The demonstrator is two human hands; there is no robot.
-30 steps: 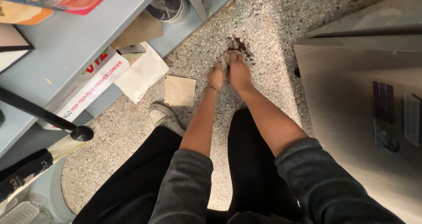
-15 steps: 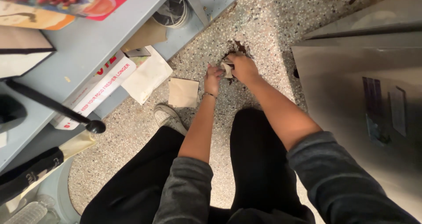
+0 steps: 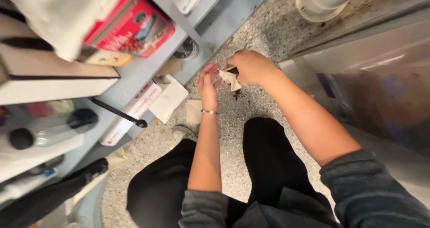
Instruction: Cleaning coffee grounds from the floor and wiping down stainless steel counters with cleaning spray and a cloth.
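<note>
Below, right hand (image 3: 251, 67) pinching crumpled brown paper (image 3: 230, 77); left hand (image 3: 208, 84) spread beside it

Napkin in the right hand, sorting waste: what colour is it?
Beige-tan napkin, crumpled in the right hand; head view.

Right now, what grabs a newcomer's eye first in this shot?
The two bare hands over the speckled floor: the right hand pinches a crumpled brown paper napkin, with the left hand open beside it. Just below the napkin, a dark brown spill stains the floor. At upper left, a red printed box lies on the grey shelf.
</note>
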